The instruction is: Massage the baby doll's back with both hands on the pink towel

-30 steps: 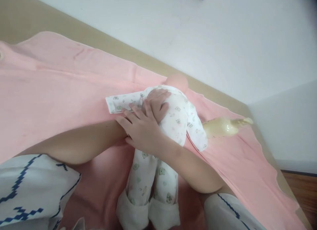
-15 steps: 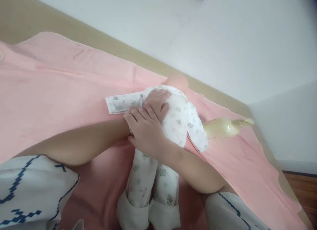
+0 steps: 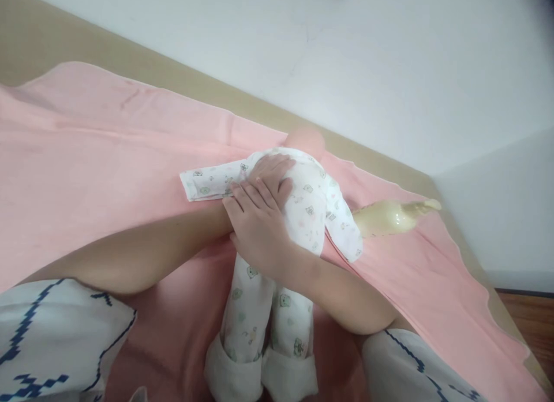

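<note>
From here I see the doll-like figure dressed in white cloth with small green and grey prints (image 3: 305,217) lying in the centre of the frame, its folded white cuffs (image 3: 234,372) at the bottom. My left hand (image 3: 272,170) lies flat on its upper body, fingers stretched out, pressing or resting without clasping the cloth. My right hand (image 3: 263,235) is laid across the left with its fingers spread loosely; I can't tell how firmly it bears down. Beneath is a wrinkled pink cloth sheet (image 3: 108,160), and at right of centre lies a glossy pale-yellow bottle-shaped thing (image 3: 392,216), just beside the sleeve (image 3: 352,252). I'd judge the clothing soft and limp, easily rucked, over a rounded body of moderate weight; what fills it is hidden. I'd support it under the torso and the smooth pink head-like end (image 3: 306,141), not by the sleeves.
</note>
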The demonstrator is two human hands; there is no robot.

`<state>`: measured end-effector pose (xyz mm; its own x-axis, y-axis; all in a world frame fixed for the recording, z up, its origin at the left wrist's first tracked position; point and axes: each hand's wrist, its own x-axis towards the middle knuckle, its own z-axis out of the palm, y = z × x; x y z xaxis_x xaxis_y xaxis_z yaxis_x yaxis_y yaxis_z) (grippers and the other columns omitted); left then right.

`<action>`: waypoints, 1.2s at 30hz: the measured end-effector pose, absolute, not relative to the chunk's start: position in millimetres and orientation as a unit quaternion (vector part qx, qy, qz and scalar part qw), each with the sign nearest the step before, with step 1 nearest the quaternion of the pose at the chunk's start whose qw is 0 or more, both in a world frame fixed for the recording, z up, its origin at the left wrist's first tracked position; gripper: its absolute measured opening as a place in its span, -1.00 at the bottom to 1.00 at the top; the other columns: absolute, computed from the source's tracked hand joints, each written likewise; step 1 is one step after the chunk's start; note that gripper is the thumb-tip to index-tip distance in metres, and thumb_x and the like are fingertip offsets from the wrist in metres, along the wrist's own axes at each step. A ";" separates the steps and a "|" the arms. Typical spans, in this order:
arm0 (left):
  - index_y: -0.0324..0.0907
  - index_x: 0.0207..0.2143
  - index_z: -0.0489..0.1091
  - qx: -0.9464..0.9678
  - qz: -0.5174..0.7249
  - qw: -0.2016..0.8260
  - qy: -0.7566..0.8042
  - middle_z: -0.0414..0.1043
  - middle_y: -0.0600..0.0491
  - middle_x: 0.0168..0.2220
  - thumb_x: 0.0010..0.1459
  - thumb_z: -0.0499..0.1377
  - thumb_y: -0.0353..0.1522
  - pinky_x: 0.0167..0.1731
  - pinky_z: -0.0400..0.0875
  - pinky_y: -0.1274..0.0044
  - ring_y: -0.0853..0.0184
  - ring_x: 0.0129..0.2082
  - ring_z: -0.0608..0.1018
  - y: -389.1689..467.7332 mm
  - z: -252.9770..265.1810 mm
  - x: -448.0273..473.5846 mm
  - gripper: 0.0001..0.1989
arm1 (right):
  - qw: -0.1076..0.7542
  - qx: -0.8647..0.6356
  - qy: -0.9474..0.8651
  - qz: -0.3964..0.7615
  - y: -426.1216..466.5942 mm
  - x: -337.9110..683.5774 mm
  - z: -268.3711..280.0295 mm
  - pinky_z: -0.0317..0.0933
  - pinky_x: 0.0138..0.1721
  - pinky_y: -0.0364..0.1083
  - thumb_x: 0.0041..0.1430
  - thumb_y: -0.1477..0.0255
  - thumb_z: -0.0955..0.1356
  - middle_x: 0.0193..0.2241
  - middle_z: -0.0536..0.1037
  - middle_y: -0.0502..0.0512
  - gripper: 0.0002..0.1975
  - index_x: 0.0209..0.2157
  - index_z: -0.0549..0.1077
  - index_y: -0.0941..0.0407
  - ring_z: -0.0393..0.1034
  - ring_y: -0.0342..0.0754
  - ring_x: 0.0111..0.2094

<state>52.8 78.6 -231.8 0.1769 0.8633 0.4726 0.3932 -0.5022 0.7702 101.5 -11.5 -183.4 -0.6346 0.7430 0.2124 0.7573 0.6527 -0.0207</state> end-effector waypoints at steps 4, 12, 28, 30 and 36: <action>-0.16 0.14 0.41 0.745 0.486 0.181 0.419 0.39 -0.01 0.24 0.28 -0.08 -0.14 0.45 0.06 0.15 0.17 0.31 0.35 81.8 -239.2 50.0 -0.47 | 0.087 -0.365 -0.924 -0.075 -14.9 100.8 -185.8 -0.20 0.43 0.40 0.29 0.46 0.25 0.37 0.16 0.40 -0.46 0.26 0.28 0.35 -0.05 0.35 0.42; -0.27 0.15 0.41 0.772 0.452 0.150 0.421 0.41 -0.09 0.22 0.21 -0.07 -0.31 0.39 0.17 0.15 0.14 0.28 0.39 82.9 -231.0 46.7 -0.47 | 0.090 -0.231 -0.967 -0.067 -18.2 101.3 -182.1 -0.30 0.44 0.43 0.36 0.35 0.18 0.35 0.20 0.43 -0.40 0.31 0.16 0.42 0.04 0.26 0.38; -0.26 0.15 0.39 0.789 0.434 0.153 0.408 0.39 -0.10 0.23 0.26 -0.06 -0.31 0.37 0.19 0.21 0.16 0.27 0.38 79.1 -224.6 40.8 -0.51 | 0.159 -0.186 -0.963 -0.115 -26.7 98.3 -192.3 0.02 0.44 0.12 0.43 0.55 0.15 0.31 0.33 0.25 -0.57 0.25 0.34 0.31 0.18 0.11 0.35; -0.29 0.15 0.39 0.790 0.431 0.155 0.408 0.39 -0.12 0.23 0.27 -0.07 -0.30 0.38 0.18 0.22 0.15 0.28 0.37 78.1 -222.5 40.6 -0.51 | 0.138 -0.201 -0.962 -0.122 -33.4 100.0 -183.7 0.07 0.41 0.14 0.42 0.55 0.16 0.29 0.33 0.33 -0.56 0.25 0.33 0.36 0.21 0.18 0.33; -0.28 0.16 0.38 0.784 0.417 0.184 0.420 0.37 -0.09 0.25 0.27 -0.08 -0.27 0.40 0.14 0.19 0.15 0.29 0.36 76.6 -218.4 39.3 -0.48 | 0.203 -0.147 -0.965 -0.074 -44.6 123.3 -141.7 0.28 0.25 -0.17 0.43 0.47 0.16 0.10 0.56 0.02 -0.62 0.04 0.55 0.15 0.47 -0.12 0.11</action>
<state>39.3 76.6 -218.4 0.2989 0.8128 0.5000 0.5048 -0.5793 0.6400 123.3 -44.6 -141.7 -0.8740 0.2544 0.4140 0.3147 0.9455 0.0834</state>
